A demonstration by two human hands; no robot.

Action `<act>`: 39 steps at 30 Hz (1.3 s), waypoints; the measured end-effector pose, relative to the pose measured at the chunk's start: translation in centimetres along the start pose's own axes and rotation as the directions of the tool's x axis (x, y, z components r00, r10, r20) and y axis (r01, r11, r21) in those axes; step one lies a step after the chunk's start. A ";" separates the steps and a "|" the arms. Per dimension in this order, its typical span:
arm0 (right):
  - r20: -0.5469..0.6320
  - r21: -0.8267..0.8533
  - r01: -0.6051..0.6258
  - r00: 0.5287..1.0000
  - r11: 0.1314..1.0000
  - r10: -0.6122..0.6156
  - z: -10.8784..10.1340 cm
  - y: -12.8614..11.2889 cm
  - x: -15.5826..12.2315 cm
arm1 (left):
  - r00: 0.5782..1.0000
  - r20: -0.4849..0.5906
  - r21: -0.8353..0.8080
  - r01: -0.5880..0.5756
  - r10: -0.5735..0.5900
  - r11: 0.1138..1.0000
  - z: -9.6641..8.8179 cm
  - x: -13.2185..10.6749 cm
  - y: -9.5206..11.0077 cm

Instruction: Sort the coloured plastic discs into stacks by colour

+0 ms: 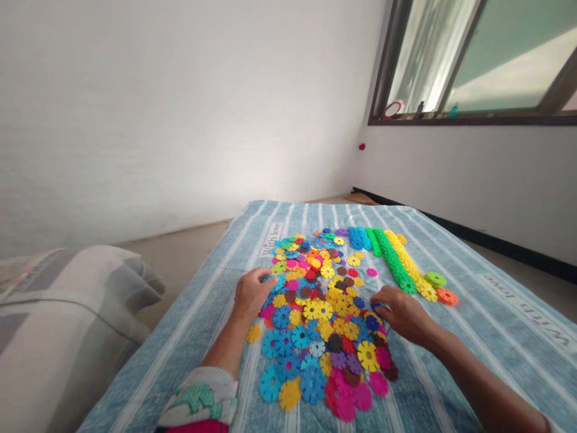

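A wide scatter of flat, notched plastic discs point(315, 313) in many colours lies on a blue striped blanket point(473, 300). My left hand point(252, 291) rests at the pile's left edge, fingers curled onto a blue disc. At the right edge my right hand point(403, 313) lies palm down, its fingertips pinched on a small blue disc. Beyond the pile, joined discs form long rows: a blue row point(358, 237), a green row point(392, 260) and a yellow row point(412, 267).
A green disc point(435, 278) and an orange disc point(447, 296) lie at the rows' near end. A grey and white cushion point(67, 325) sits at the left. White walls, bare floor and a window point(473, 60) stand beyond the blanket.
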State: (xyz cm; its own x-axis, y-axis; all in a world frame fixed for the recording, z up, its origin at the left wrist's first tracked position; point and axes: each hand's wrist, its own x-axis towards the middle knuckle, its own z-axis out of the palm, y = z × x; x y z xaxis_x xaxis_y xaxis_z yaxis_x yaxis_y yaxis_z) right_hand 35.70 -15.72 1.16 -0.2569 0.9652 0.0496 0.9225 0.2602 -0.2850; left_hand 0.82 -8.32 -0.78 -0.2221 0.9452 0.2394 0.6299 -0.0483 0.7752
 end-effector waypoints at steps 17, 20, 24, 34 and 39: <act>-0.079 0.019 0.433 0.899 0.901 -0.431 2.7 -8.8 2.7 | 1.000 0.007 -0.013 -0.022 0.022 1.000 0.2 -0.1 0.2; -0.115 0.010 0.359 0.928 0.933 -0.355 3.3 -7.2 3.8 | 1.000 0.007 -0.007 -0.009 0.009 1.000 0.2 -0.1 0.3; -0.131 -0.006 0.263 0.956 0.965 -0.262 3.4 -6.0 4.0 | 1.000 0.018 -0.013 -0.007 0.007 1.000 0.2 -0.1 0.3; -0.112 -0.002 0.250 0.962 0.968 -0.249 2.4 -7.0 3.7 | 1.000 0.025 0.006 -0.010 0.010 1.000 0.3 0.2 0.0; -0.055 -0.038 0.274 0.960 0.961 -0.276 2.8 -7.8 4.0 | 1.000 0.021 0.017 -0.001 0.000 1.000 0.2 0.3 -0.1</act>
State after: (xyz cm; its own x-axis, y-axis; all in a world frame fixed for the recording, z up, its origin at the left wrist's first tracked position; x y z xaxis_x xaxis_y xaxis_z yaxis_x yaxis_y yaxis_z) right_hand 26.68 -13.97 0.93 -0.4852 0.8560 0.1786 0.8270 0.5155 -0.2242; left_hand 0.81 -7.99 -0.89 -0.2063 0.9517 0.2273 0.6425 -0.0434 0.7651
